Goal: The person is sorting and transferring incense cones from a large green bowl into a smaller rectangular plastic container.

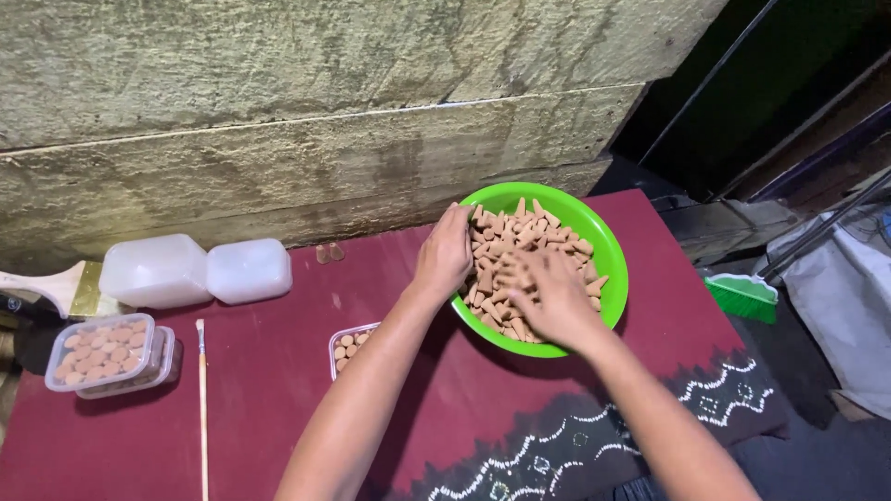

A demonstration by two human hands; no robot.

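Bowl: green bowl (608,243) sits right of the middle of the frame, on the red cloth (278,371) over the bench. It is full of little brown cones (529,234).
Left hand: left hand (445,252) rests on the left rim of the bowl. Its fingers are bent down into the cones. I cannot tell if they hold any.
Right hand: right hand (548,295) is in the bowl, on top of the cones. It looks blurry, so I cannot tell how open its fingers are.
Small tray: clear tray (351,345) with cones stands just left of the bowl, partly behind the left arm.
Boxes: clear box of cones (100,350) at the left edge; two white tubs (195,270) above it.
Brush: thin brush (201,399) lies at the lower left.
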